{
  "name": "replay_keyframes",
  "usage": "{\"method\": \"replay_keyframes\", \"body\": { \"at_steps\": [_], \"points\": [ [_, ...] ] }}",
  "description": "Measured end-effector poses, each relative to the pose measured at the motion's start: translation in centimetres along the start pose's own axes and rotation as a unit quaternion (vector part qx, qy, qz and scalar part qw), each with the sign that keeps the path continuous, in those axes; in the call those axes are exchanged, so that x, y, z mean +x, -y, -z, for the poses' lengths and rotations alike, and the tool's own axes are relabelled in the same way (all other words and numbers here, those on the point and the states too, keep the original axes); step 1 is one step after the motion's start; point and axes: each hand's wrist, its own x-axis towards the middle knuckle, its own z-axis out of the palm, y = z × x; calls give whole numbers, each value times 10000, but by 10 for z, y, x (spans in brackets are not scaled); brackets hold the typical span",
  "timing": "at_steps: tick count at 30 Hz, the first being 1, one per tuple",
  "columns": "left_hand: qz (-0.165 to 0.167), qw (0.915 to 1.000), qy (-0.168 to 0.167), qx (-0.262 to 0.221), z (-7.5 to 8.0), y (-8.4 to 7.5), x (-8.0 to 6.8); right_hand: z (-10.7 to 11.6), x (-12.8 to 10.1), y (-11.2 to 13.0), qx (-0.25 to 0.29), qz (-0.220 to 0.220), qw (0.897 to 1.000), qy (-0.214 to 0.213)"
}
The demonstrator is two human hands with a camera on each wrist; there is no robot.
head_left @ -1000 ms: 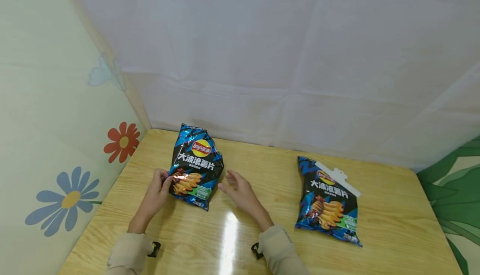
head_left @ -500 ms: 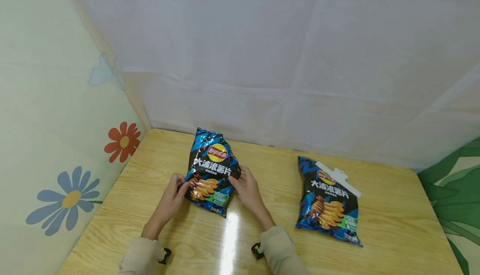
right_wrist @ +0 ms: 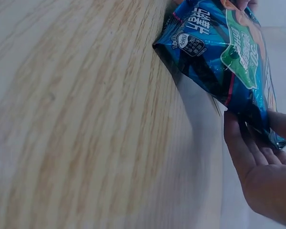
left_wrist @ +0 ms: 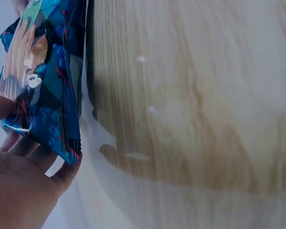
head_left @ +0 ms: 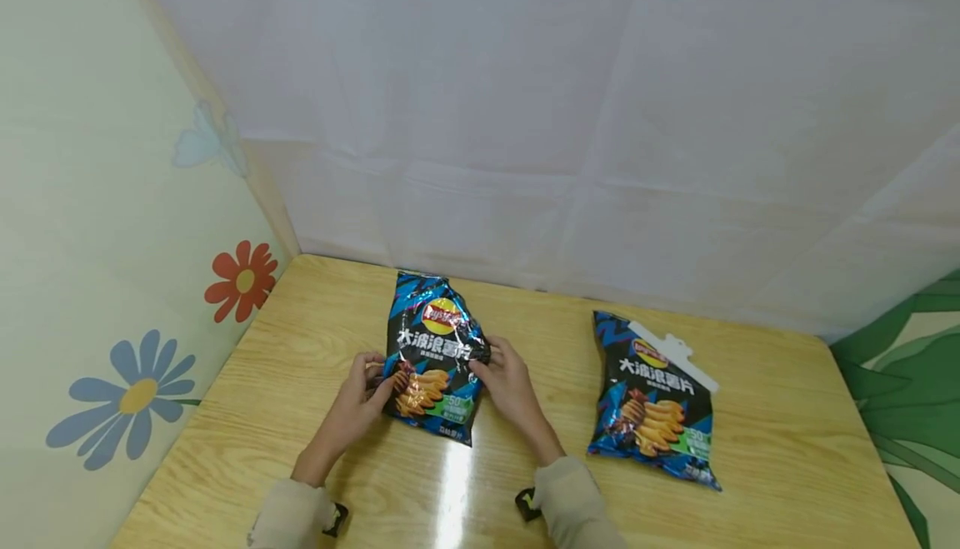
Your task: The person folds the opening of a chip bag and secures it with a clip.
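A blue and black bag of potato chips (head_left: 427,349) is held between both hands, its printed front facing up. My left hand (head_left: 357,406) grips its lower left edge, thumb on the front and fingers behind. On the opposite side, my right hand (head_left: 513,384) pinches the right edge the same way. In the left wrist view, the bag (left_wrist: 50,81) lies over the fingers, with the thumb on its printed face. The right wrist view shows the bag's bottom corner (right_wrist: 181,45) close to or touching the table; I cannot tell which.
To the right lies a second matching chip bag (head_left: 645,407) with a white clip (head_left: 675,356) resting slantwise across its upper part. The wooden table (head_left: 780,424) meets a pale cloth backdrop (head_left: 465,116) behind. A flower-printed panel (head_left: 97,282) stands at the left.
The right hand has come from beside the bag to grip its right edge. Bag and left hand have shifted to the right and slightly nearer. The second bag stays put.
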Motion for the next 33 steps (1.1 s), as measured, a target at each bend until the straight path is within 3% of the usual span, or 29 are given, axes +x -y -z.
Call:
{"method": "replay_keyframes", "body": {
  "at_steps": [7, 12, 22, 33],
  "points": [
    [383, 9992, 145, -15, -4, -3, 2, 5, -5, 1, 144, -114, 9997, 155],
    [451, 9989, 110, -108, -7, -4, 4, 10, -7, 0, 144, -153, 9995, 249],
    [149, 9996, 232, -70, -18, -7, 8, 26, -15, -1, 82, -232, 9991, 358],
    [211, 9984, 416, -330, -23, -17, 16, 35, -23, -2, -59, -448, 9989, 118]
  ]
}}
